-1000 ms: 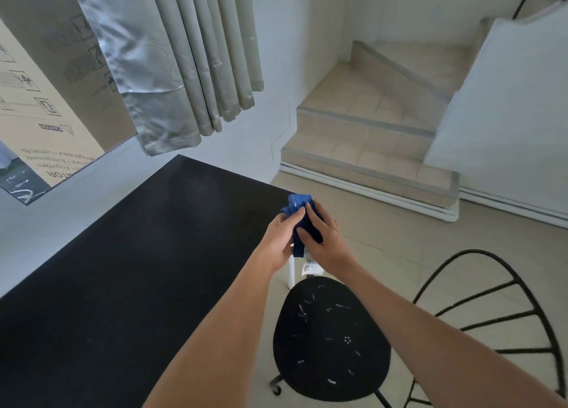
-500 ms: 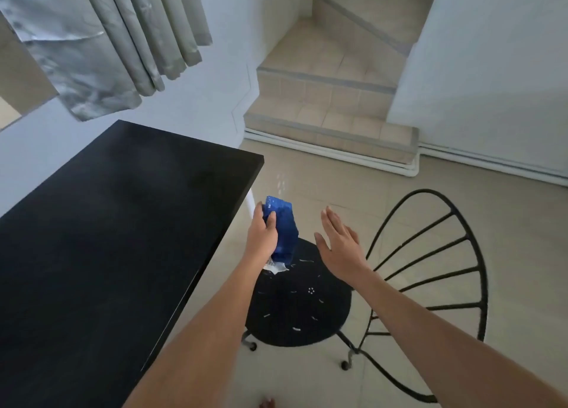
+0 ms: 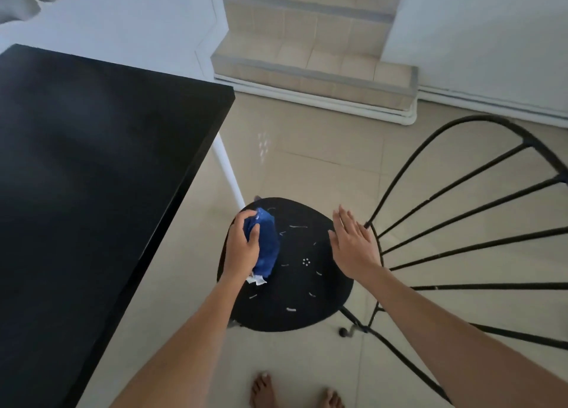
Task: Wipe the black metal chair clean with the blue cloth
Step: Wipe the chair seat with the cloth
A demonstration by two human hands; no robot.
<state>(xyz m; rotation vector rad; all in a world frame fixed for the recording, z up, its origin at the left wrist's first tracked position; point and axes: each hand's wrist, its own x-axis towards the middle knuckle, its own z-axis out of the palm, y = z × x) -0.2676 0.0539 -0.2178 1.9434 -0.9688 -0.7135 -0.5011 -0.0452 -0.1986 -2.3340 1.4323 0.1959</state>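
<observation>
The black metal chair [image 3: 295, 287] stands on the tiled floor below me, its round seat flecked with white marks and its curved wire back fanning out to the right. My left hand [image 3: 241, 249] grips the bunched blue cloth [image 3: 267, 244] over the left side of the seat; a white tag hangs from the cloth's lower end. My right hand [image 3: 353, 241] is flat with straight fingers above the seat's right edge, close to where the back rods meet the seat.
A black table [image 3: 92, 173] with a white leg [image 3: 226, 173] fills the left side, its corner close to the chair. Tiled steps [image 3: 313, 69] rise at the back beside a white wall. My bare feet [image 3: 295, 392] are on the floor in front of the chair.
Both hands came apart and dropped from in front of the table corner to the chair seat. The cloth stayed in my left hand; my right hand let go and opened. The view tilted down.
</observation>
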